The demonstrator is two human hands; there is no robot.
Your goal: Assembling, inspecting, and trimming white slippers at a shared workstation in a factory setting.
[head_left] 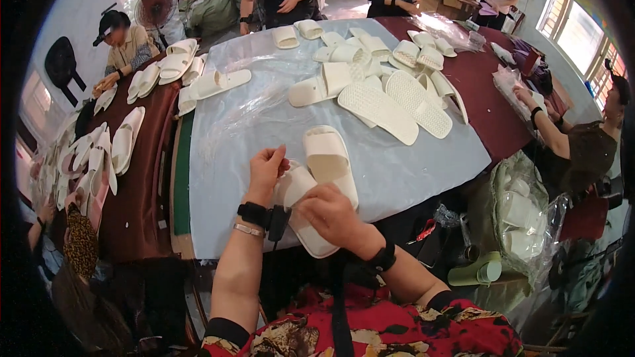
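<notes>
Two cream slide slippers lie side by side at the near edge of the table in front of me. The right slipper (329, 152) points away from me, and the nearer left slipper (316, 246) is partly covered by my right hand. My left hand (266, 173) is closed in a pinch beside the nearer slipper's strap; what its fingertips hold, if anything, is too small to name. Over that slipper's footbed, my right hand (333, 217) has its fingers curled together, with their tips hidden from above.
A pile of cream slippers (380, 102) spreads across the blue-grey sheet (245, 225). More slippers (126, 140) sit on the dark red cloth (142, 225) at left. A sack of slippers (512, 225) and a green bottle (475, 274) stand at right. Several co-workers surround the table.
</notes>
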